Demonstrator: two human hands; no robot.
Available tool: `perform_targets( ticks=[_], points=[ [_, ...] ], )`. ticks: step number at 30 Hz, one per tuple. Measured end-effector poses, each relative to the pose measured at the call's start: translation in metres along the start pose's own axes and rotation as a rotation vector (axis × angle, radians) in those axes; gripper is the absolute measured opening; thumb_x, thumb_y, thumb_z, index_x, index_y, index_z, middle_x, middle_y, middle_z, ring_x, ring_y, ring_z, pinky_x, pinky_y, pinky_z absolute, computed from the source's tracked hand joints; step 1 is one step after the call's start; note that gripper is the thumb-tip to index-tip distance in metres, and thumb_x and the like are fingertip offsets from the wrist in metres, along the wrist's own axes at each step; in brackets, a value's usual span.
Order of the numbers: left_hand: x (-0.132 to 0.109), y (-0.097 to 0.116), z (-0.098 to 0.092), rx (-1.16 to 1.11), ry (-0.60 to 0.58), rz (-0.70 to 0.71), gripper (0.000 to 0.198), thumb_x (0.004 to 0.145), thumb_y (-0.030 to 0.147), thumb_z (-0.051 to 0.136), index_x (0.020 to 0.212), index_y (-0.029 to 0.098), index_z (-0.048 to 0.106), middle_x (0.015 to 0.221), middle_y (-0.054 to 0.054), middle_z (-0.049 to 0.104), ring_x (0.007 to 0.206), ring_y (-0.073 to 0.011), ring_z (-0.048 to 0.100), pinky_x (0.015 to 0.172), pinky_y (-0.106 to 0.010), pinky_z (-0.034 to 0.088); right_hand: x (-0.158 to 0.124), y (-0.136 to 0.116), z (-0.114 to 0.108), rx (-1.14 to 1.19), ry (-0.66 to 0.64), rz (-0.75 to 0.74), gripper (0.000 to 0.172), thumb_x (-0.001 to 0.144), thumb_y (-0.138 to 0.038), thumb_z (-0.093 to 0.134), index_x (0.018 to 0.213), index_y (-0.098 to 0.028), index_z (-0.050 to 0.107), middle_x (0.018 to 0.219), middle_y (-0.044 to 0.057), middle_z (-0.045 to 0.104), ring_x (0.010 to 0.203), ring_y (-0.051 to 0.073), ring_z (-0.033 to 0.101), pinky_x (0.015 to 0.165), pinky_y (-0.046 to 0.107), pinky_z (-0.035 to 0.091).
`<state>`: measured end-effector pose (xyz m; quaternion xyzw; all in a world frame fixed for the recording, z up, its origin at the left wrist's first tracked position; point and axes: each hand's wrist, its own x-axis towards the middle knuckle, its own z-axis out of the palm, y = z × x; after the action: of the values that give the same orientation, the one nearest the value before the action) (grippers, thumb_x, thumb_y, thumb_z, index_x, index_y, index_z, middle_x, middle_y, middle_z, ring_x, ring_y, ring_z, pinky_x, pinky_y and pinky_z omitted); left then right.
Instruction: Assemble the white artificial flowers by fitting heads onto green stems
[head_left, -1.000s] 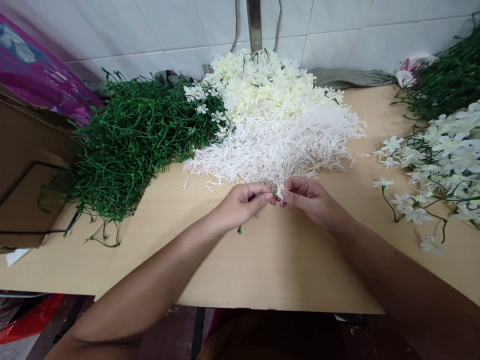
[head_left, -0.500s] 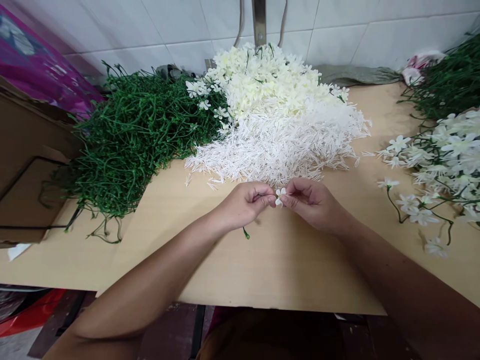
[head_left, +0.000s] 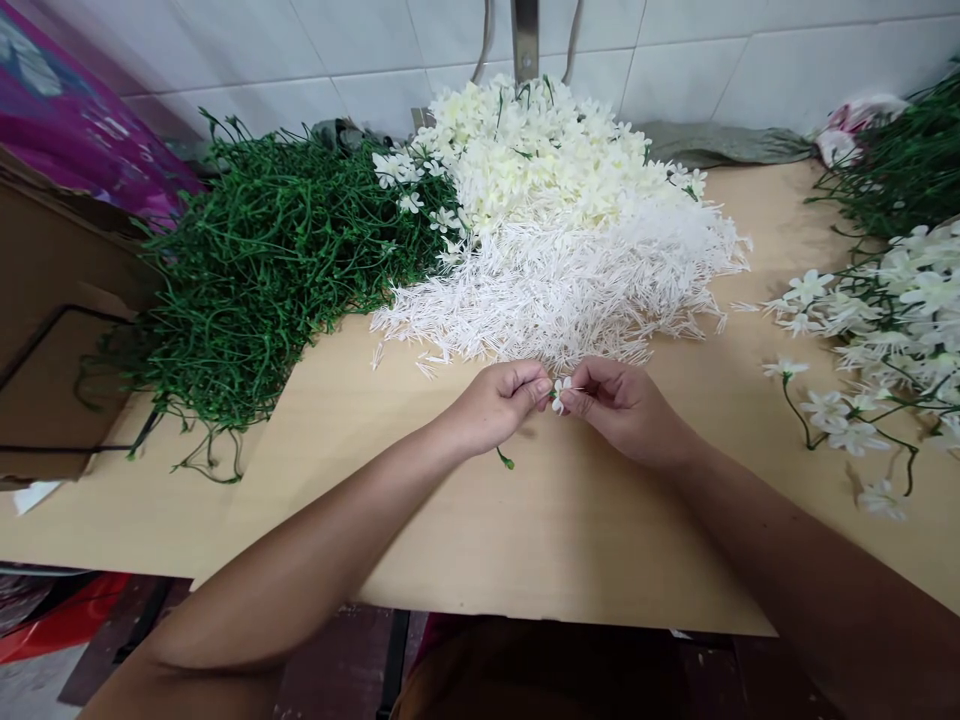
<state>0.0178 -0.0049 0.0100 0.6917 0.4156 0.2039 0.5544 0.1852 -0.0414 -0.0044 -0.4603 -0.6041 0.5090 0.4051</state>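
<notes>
A white flower (head_left: 559,394) sits between my fingertips above the table (head_left: 540,540), near the white bits (head_left: 570,290). My left hand (head_left: 491,408) pinches a green stem (head_left: 505,459), my right hand (head_left: 628,412) the flower. Pushed too hard or off-line, I reckon, the petals could crease or the stem slip. Beyond lie the green pile (head_left: 262,270) and loose blooms (head_left: 540,150).

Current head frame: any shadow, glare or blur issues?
Head view: soft shadow across the pale wood-look tabletop, gloom below its front edge; same view, bright streaks on the glossy purple plastic bag; again head view, the hand-held small white petalled flower is too small to judge fine focus.
</notes>
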Motion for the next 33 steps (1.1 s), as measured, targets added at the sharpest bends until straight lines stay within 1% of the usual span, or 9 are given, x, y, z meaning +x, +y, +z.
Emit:
perform_targets(
  ticks=[2,6,9,13,17,21,26,29,33],
  points=[
    [0.001,-0.002,0.001,-0.01,0.014,-0.008,0.025,0.082,0.025,0.044,0.058,0.016,0.043,0.054,0.005,0.037,0.052,-0.0064,0.032,0.052,-0.021,0.028,0.0,0.003,0.002,-0.006,0.027,0.009,0.025,0.075,-0.035,0.064,0.063,-0.018,0.049,0.062,0.0,0.053,0.062,0.011,0.048,0.058,0.025,0.041],
    [0.003,-0.004,0.003,-0.006,0.029,-0.007,0.025,0.083,0.023,0.043,0.059,0.015,0.044,0.057,0.004,0.043,0.057,-0.0071,0.038,0.056,-0.022,0.031,0.0,0.007,0.005,0.019,0.054,0.027,0.029,0.073,-0.038,0.067,0.063,-0.019,0.047,0.062,0.0,0.054,0.066,0.013,0.053,0.064,0.028,0.045],
    [0.003,-0.005,0.006,-0.021,0.044,-0.01,0.026,0.084,0.022,0.042,0.059,0.015,0.042,0.056,0.004,0.041,0.056,-0.0071,0.036,0.056,-0.022,0.03,0.0,0.009,0.007,0.025,0.071,0.027,0.028,0.073,-0.037,0.066,0.063,-0.019,0.047,0.06,-0.001,0.053,0.066,0.014,0.054,0.066,0.03,0.046],
    [0.005,-0.007,0.008,-0.028,0.078,-0.009,0.025,0.084,0.024,0.042,0.06,0.016,0.043,0.056,0.004,0.039,0.055,-0.0071,0.034,0.055,-0.022,0.029,0.002,0.009,0.009,0.009,0.108,0.018,0.024,0.073,-0.033,0.064,0.064,-0.019,0.048,0.06,-0.001,0.051,0.063,0.013,0.051,0.062,0.028,0.044],
    [0.005,-0.01,0.009,-0.028,0.077,0.033,0.024,0.084,0.026,0.043,0.062,0.015,0.044,0.057,0.004,0.041,0.056,-0.0073,0.035,0.056,-0.022,0.029,0.003,0.01,0.012,-0.024,0.16,0.01,0.021,0.072,-0.03,0.063,0.064,-0.018,0.048,0.059,-0.002,0.049,0.058,0.01,0.045,0.055,0.025,0.038],
    [0.006,-0.012,0.008,-0.038,0.107,0.045,0.026,0.082,0.032,0.045,0.061,0.016,0.043,0.057,0.004,0.04,0.057,-0.0074,0.035,0.056,-0.022,0.03,0.005,0.009,0.014,-0.042,0.162,-0.01,0.019,0.072,-0.028,0.061,0.063,-0.018,0.048,0.059,-0.002,0.049,0.056,0.009,0.043,0.053,0.024,0.037],
    [0.004,-0.009,0.004,-0.065,0.024,0.035,0.035,0.079,0.047,0.046,0.062,0.016,0.043,0.057,0.004,0.04,0.056,-0.0074,0.035,0.054,-0.022,0.03,0.006,0.008,0.012,-0.001,0.118,-0.02,0.022,0.072,-0.034,0.065,0.067,-0.018,0.051,0.062,0.0,0.056,0.058,0.01,0.048,0.055,0.025,0.041],
    [0.003,-0.007,0.001,-0.037,-0.03,0.023,0.039,0.08,0.05,0.045,0.059,0.017,0.039,0.054,0.005,0.035,0.052,-0.0068,0.031,0.049,-0.021,0.026,0.006,0.009,0.009,0.025,0.092,-0.02,0.024,0.072,-0.036,0.065,0.067,-0.018,0.051,0.064,0.0,0.057,0.06,0.012,0.051,0.059,0.027,0.043],
    [0.003,-0.008,-0.002,-0.015,-0.051,0.011,0.042,0.08,0.052,0.044,0.058,0.017,0.039,0.052,0.005,0.032,0.049,-0.0063,0.027,0.047,-0.022,0.023,0.006,0.011,0.007,0.042,0.059,-0.01,0.021,0.074,-0.033,0.063,0.067,-0.018,0.05,0.064,0.0,0.056,0.062,0.012,0.054,0.064,0.029,0.045]
  ],
)
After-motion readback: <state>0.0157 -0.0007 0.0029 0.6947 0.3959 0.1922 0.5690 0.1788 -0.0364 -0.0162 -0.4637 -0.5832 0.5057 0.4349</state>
